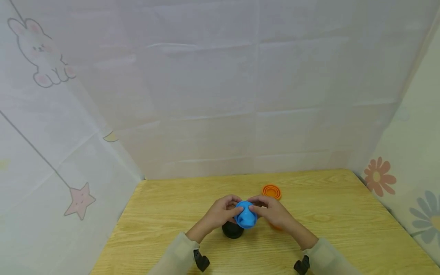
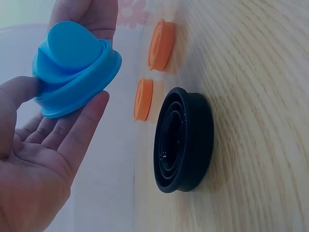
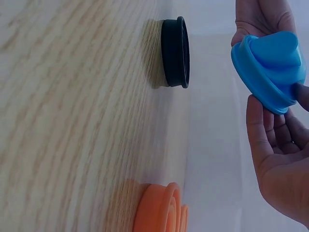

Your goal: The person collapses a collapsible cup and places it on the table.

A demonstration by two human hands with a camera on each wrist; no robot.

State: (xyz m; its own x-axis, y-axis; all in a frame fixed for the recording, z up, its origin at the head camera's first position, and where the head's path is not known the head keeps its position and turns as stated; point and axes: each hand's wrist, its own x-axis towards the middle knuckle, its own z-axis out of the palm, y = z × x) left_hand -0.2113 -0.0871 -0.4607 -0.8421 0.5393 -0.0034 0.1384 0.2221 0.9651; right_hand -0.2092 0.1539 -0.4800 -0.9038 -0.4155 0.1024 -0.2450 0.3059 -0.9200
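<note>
A blue collapsible silicone cup (image 1: pixel 246 217) is held in the air above the table, its wall partly folded and lopsided. My left hand (image 1: pixel 221 210) pinches its rim on one side, the thumb in front and the fingers behind. On the opposite side my right hand (image 1: pixel 273 211) grips it the same way. Below the left hand, a black collapsible cup (image 2: pixel 190 140) lies flattened on the wood, its rings nested. An orange flattened cup (image 3: pixel 157 210) sits below the right hand, which mostly hides it in the head view.
Farther back on the wooden table (image 1: pixel 172 214) lies another flattened orange cup (image 1: pixel 272 191). Pale printed cloth (image 1: pixel 206 95) hangs behind the table and along both sides.
</note>
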